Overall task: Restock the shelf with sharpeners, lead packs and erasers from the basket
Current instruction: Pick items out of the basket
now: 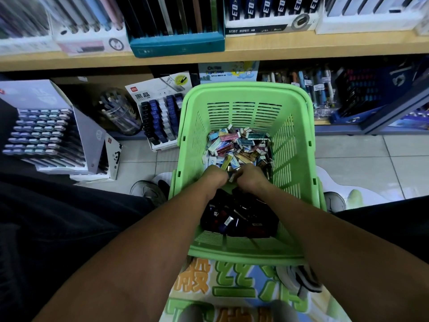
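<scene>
A wooden shelf (255, 48) runs across the top of the view, loaded with boxes of pens and pencils, among them a teal display box (176, 44). Under its edge a lower level holds more stock, partly in shadow.

On the tiled floor (362, 154) stands a green plastic basket (294, 140) with slotted walls, right in front of the person. To its left sit a grey display box of small cases (44, 131) and a white display of lead packs (160, 119), with a clear jar of pens (118, 112) between them at the back.

Inside the basket, the far half is filled with a loose heap of small erasers (239, 145) in coloured sleeves. The near half holds a pile of dark items (234, 217), too shadowed to name with certainty.

Both bare forearms reach down into the basket. The left hand (214, 176) and the right hand (251, 176) sit close together at the near edge of the eraser heap, knuckles up and fingers curled downward into the pile. The fingertips are hidden under the hands, so whether they pinch any eraser cannot be told. A few erasers poke out between the two hands.

Grey shoes (148, 190) show on either side of the basket.
</scene>
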Demonstrator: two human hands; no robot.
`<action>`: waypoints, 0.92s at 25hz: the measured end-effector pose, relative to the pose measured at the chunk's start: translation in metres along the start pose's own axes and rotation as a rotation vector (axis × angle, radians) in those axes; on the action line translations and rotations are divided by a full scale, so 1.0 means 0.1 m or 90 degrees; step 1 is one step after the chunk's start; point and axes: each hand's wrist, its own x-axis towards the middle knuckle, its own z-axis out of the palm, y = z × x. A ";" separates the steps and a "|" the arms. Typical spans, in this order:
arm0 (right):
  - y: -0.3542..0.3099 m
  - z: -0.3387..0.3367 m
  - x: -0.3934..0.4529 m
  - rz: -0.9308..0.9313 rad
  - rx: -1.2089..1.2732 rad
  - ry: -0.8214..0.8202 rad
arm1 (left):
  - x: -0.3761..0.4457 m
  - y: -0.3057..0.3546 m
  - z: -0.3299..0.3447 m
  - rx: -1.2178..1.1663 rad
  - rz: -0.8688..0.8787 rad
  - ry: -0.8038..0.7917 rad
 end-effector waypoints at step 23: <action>-0.61 -0.86 -0.21 -0.403 -0.427 0.418 | -0.65 0.51 -0.57 0.447 0.433 0.223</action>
